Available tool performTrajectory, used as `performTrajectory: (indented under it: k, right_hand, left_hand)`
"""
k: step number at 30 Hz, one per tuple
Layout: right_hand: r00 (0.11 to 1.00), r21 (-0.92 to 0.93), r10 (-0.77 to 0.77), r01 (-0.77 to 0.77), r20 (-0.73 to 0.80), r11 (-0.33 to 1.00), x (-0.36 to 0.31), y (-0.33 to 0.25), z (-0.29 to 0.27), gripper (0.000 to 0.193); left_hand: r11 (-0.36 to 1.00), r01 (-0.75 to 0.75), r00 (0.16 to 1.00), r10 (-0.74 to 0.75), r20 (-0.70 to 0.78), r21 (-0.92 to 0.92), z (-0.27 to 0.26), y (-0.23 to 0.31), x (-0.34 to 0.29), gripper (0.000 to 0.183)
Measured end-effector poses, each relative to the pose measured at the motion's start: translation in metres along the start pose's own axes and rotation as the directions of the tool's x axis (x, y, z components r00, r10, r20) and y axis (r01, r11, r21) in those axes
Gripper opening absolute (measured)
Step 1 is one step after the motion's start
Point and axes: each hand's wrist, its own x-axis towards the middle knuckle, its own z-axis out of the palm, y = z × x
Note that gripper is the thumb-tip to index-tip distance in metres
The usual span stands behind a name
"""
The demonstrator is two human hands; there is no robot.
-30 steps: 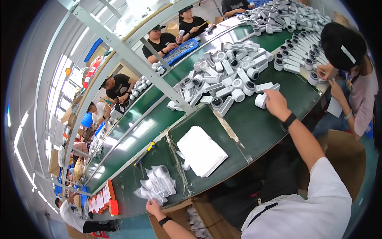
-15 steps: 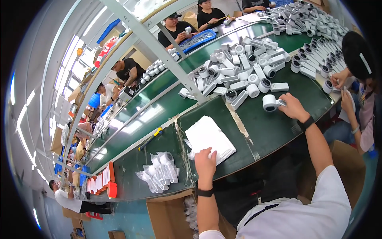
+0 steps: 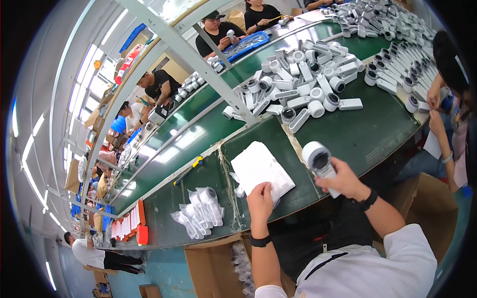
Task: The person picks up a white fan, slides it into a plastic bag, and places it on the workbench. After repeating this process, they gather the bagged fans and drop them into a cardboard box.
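My right hand (image 3: pixel 346 180) grips a white handheld device (image 3: pixel 318 157) by its handle. The device's round head has a dark, ringed face and tilts up above the near edge of the green table (image 3: pixel 365 141). At the near edge of a stack of thin white plastic bags (image 3: pixel 261 166), my left hand (image 3: pixel 261 201) has its fingertips pressed together on the bag edge. Left of the stack lie several similar devices in clear bags (image 3: pixel 201 213). Beyond my right hand, many loose devices form a heap (image 3: pixel 305 82).
A yellow-and-black utility knife (image 3: pixel 189 170) lies left of the stack. Orange boxes (image 3: pixel 130 223) stand at the far left. Below the table edge is an open cardboard box (image 3: pixel 211 263). A metal post (image 3: pixel 208 62) rises across the bench. A co-worker's hands (image 3: pixel 435 107) work at right.
My right hand has lifted the device from the table and brought it left and nearer to me, its head now raised. My left hand's fingers have closed together at the bag edge.
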Motion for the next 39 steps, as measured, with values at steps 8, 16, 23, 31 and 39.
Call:
performTrajectory:
  k: [8,16,23,31,39]
  right_hand:
    - [0.981,-0.185,-0.167,0.147,-0.095,0.972,0.019,0.048,0.05,0.043]
    - [0.977,-0.184,-0.202,0.187,-0.068,0.965,0.028,0.04,0.071,0.049]
    - [0.999,-0.207,0.029,-0.022,0.031,0.978,0.05,0.049,0.086,0.054]
    - [0.999,0.036,-0.037,0.037,0.001,0.999,0.044,0.043,0.088,0.046]
    - [0.988,-0.141,-0.123,0.109,-0.095,0.984,0.043,0.042,0.085,0.041]
  left_hand:
    - [0.951,-0.169,0.97,0.207,-0.126,0.26,0.023,-0.028,0.015,0.021]
    - [0.98,-0.148,0.987,0.154,-0.039,0.134,0.031,-0.024,0.011,0.018]
    - [0.995,0.009,0.97,-0.032,-0.241,-0.096,0.012,-0.027,0.023,0.015]
    - [0.774,0.043,0.964,-0.198,-0.176,-0.631,-0.005,-0.028,0.024,0.02]
    - [0.859,0.04,0.98,-0.134,-0.149,-0.511,-0.002,-0.024,0.023,0.027]
